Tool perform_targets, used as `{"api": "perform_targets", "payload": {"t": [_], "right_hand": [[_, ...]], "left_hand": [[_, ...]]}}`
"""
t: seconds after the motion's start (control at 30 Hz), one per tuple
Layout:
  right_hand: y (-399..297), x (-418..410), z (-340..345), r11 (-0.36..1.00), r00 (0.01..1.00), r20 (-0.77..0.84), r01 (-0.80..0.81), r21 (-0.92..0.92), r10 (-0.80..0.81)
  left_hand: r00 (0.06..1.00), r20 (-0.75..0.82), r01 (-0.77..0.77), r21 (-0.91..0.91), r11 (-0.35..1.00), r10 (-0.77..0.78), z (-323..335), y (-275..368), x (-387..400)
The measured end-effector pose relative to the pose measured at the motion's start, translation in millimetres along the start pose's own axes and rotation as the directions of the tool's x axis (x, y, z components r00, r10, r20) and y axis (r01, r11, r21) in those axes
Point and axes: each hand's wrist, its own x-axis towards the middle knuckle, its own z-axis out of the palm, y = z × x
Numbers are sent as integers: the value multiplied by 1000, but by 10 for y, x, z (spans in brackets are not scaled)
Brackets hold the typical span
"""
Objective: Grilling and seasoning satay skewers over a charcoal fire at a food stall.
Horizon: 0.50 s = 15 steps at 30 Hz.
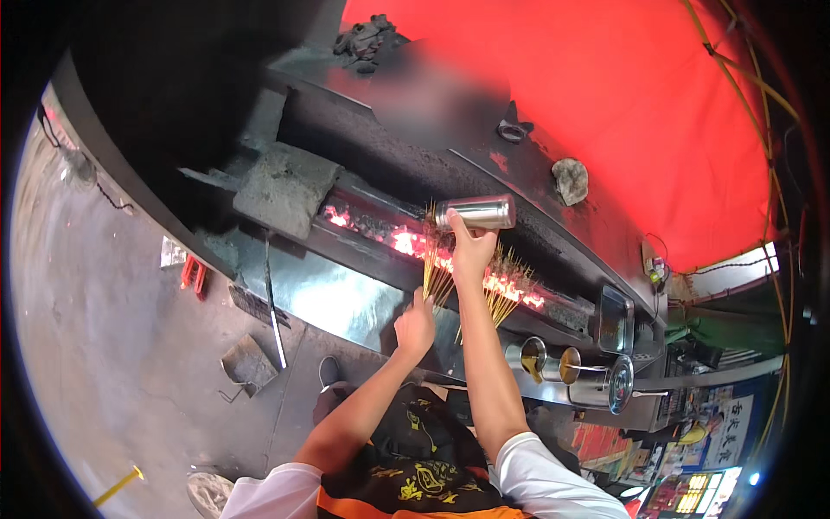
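My right hand (pixel 473 252) grips a shiny metal shaker (pixel 483 213), tipped on its side above the long charcoal grill (pixel 369 250). My left hand (pixel 415 326) holds the lower ends of a bunch of skewers (pixel 436 276). Their upper ends carry dark pieces of food over the glowing coals (pixel 405 242). To the right of my right forearm, a second group of skewers (pixel 502 298) lies across the coals, its bare sticks towards me. The shaker's open or closed end cannot be made out.
A slab (pixel 288 188) covers the grill's left part. Metal containers (pixel 533 355) with yellowish contents and utensils stand at the right, near a rectangular tray (pixel 615 318). A crumpled cloth (pixel 570 181) lies on the back ledge. A metal dustpan (pixel 249 366) is on the floor.
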Motion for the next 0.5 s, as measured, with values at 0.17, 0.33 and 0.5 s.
{"api": "perform_targets", "payload": {"t": [0.17,0.33,0.5], "right_hand": [[-144,-77,21,1000,997,-76,-3,-29,1],[-156,-20,132,998,992,-117,57,7,-56],[-202,-139,288,982,984,-167,87,165,-59]], "left_hand": [[997,54,51,-92,994,-46,-26,-170,-51],[998,-55,9,-262,965,-25,-23,-251,-96],[956,99,286,-507,813,-275,-162,-99,-48]]}}
